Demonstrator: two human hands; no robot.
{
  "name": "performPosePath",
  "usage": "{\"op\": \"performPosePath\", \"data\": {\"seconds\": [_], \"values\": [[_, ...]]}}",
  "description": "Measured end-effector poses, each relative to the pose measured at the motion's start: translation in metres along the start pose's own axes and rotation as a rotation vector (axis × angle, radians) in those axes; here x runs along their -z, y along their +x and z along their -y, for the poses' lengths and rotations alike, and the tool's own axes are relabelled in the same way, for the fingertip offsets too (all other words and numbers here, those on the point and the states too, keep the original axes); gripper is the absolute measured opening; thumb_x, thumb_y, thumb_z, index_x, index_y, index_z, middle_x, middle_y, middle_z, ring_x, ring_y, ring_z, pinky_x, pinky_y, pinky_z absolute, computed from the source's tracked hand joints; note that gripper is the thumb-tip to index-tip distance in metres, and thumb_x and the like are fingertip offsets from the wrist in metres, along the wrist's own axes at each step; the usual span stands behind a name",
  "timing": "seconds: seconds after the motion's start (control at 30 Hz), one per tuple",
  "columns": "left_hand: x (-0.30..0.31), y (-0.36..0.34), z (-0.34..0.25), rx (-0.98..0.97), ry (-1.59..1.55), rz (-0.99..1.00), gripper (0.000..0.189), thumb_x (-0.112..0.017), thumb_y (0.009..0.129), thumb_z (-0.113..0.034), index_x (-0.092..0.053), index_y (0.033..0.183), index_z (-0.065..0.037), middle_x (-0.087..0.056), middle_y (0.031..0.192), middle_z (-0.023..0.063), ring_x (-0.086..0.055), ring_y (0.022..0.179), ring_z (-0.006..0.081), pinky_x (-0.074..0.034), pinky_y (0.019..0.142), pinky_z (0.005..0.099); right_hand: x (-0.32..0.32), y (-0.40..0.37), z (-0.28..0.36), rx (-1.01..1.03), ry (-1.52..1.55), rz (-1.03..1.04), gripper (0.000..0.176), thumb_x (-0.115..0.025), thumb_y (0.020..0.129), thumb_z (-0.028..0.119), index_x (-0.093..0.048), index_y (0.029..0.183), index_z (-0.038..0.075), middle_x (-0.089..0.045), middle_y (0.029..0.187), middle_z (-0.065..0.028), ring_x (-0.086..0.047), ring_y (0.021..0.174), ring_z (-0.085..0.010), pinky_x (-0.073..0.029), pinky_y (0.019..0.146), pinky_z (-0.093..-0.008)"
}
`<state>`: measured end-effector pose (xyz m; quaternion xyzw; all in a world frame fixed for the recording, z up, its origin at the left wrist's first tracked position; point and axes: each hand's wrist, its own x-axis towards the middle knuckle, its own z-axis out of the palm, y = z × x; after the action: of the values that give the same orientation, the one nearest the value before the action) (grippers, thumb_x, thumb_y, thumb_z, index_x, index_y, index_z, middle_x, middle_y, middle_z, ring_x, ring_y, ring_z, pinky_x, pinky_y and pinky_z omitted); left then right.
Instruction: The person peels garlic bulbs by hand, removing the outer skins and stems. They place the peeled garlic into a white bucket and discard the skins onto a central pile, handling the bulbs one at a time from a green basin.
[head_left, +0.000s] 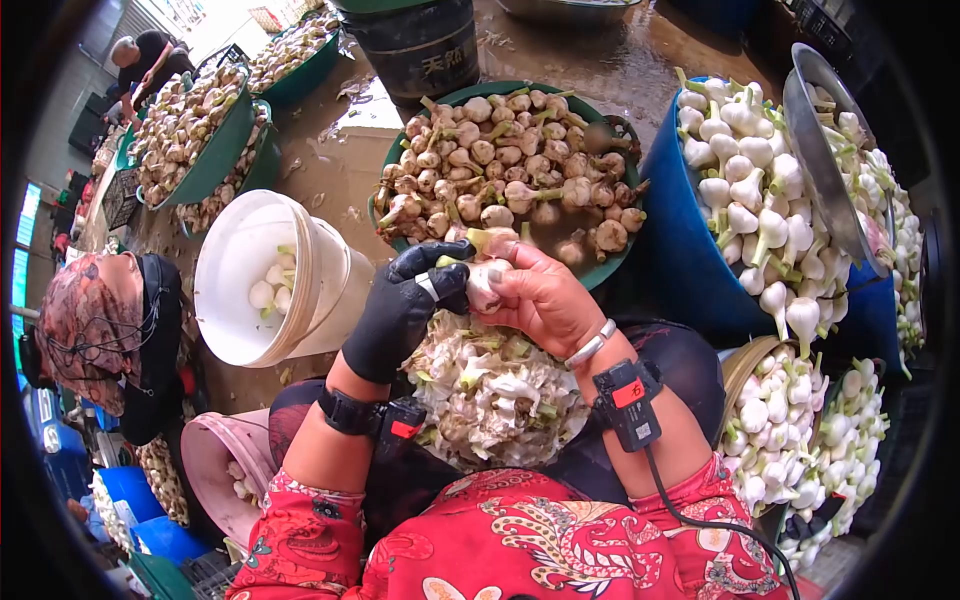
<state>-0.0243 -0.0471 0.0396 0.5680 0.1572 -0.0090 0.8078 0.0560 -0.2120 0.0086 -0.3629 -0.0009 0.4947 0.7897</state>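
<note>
My left hand (415,300), in a black glove with a white band round one finger, grips a garlic bulb (484,286) together with my bare right hand (545,300). The bulb is whitish with a purple tint, and loose skin stands up at its top. Below the hands lies a heap of peeled garlic skins (490,400) between my legs. Just beyond them sits a green basin (376,215) full of unpeeled, soil-stained bulbs, with murky water showing at its right side.
A white bucket (340,275) holding a few bulbs stands at left, above a pink bucket (210,460). On the right are a blue tub (665,220) of clean garlic and a tilted metal basin (820,150). A co-worker (100,320) sits at far left.
</note>
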Motion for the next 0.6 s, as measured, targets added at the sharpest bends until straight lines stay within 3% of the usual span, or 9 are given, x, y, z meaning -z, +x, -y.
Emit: {"op": "performPosePath", "data": {"seconds": [0.1,0.17,0.2,0.23,0.3,0.33,0.43,0.5,0.6], "values": [[0.013,0.009,0.003,-0.039,0.111,-0.036,0.028,-0.060,0.087,-0.011,-0.061,0.111,0.003,-0.065,0.083,0.0063,-0.061,0.070,0.0144,-0.052,0.069,0.0286,-0.005,0.001,-0.002,0.147,-0.084,-0.191,0.026,-0.057,0.083,0.004,-0.061,0.109,0.005,-0.063,0.094,-0.0064,-0.062,0.079,-0.0165,-0.051,0.071,-0.0290],[0.025,0.014,0.004,-0.091,0.058,-0.060,0.027,-0.060,0.087,-0.013,-0.062,0.109,0.003,-0.066,0.085,0.0069,-0.061,0.071,0.0132,-0.051,0.068,0.0277,-0.002,-0.003,-0.001,0.812,-0.994,-0.173,0.017,-0.057,0.080,0.002,-0.066,0.095,0.003,-0.062,0.085,-0.0078,-0.060,0.077,-0.0193,-0.048,0.069,-0.0301],[0.027,0.016,0.003,-0.361,0.478,-0.060,0.027,-0.060,0.088,-0.015,-0.063,0.108,0.002,-0.066,0.086,0.0065,-0.061,0.071,0.0119,-0.051,0.068,0.0268,-0.004,-0.003,-0.007,0.805,-0.994,-0.033,0.020,-0.056,0.077,0.000,-0.066,0.095,0.003,-0.060,0.079,-0.0120,-0.058,0.073,-0.0236,-0.047,0.067,-0.0323],[0.028,0.016,0.002,-0.365,0.478,-0.065,0.027,-0.060,0.088,-0.015,-0.063,0.108,0.002,-0.066,0.086,0.0065,-0.061,0.071,0.0119,-0.051,0.068,0.0268,0.001,-0.008,-0.008,0.564,-1.163,0.162,0.018,-0.061,0.081,0.005,-0.064,0.098,-0.001,-0.063,0.083,-0.0136,-0.062,0.082,-0.0215,-0.049,0.078,-0.0303],[0.026,0.013,-0.001,-0.111,0.105,-0.097,0.027,-0.061,0.087,-0.014,-0.064,0.110,0.000,-0.066,0.088,0.0049,-0.060,0.075,0.0108,-0.050,0.070,0.0260,0.003,-0.014,-0.018,0.129,-1.430,0.253,0.025,-0.066,0.076,0.008,-0.065,0.100,0.001,-0.064,0.087,-0.0159,-0.064,0.084,-0.0276,-0.050,0.080,-0.0341],[0.024,0.014,-0.002,-0.108,0.105,-0.095,0.027,-0.061,0.087,-0.014,-0.064,0.110,0.000,-0.066,0.088,0.0049,-0.060,0.075,0.0108,-0.050,0.070,0.0260,0.009,-0.009,-0.022,0.282,-1.683,0.213,0.029,-0.067,0.074,0.011,-0.066,0.101,0.002,-0.065,0.090,-0.0165,-0.064,0.085,-0.0322,-0.050,0.079,-0.0381],[0.019,0.012,0.001,-0.110,0.152,-0.101,0.027,-0.063,0.086,-0.011,-0.064,0.110,-0.001,-0.066,0.092,0.0036,-0.060,0.080,0.0110,-0.050,0.073,0.0256,0.001,-0.010,-0.003,0.495,-1.212,-0.315,0.021,-0.066,0.074,0.003,-0.067,0.095,0.004,-0.063,0.081,-0.0069,-0.059,0.069,-0.0143,-0.049,0.067,-0.0273],[0.013,0.012,0.001,-0.215,0.298,-0.051,0.027,-0.065,0.084,-0.007,-0.064,0.111,0.000,-0.066,0.098,0.0033,-0.060,0.083,0.0114,-0.049,0.077,0.0262,-0.010,-0.009,0.006,0.750,-1.016,-0.304,0.010,-0.069,0.071,0.003,-0.062,0.078,0.003,-0.055,0.078,-0.0054,-0.058,0.068,-0.0128,-0.048,0.062,-0.0259],[0.010,0.013,0.000,-0.356,0.574,0.017,0.028,-0.066,0.081,-0.003,-0.065,0.109,-0.002,-0.065,0.099,0.0070,-0.061,0.083,0.0162,-0.048,0.080,0.0288,-0.007,-0.004,0.003,0.634,-0.986,-0.266,0.010,-0.067,0.070,0.002,-0.063,0.080,0.004,-0.055,0.077,-0.0065,-0.058,0.069,-0.0137,-0.049,0.064,-0.0257]]}}
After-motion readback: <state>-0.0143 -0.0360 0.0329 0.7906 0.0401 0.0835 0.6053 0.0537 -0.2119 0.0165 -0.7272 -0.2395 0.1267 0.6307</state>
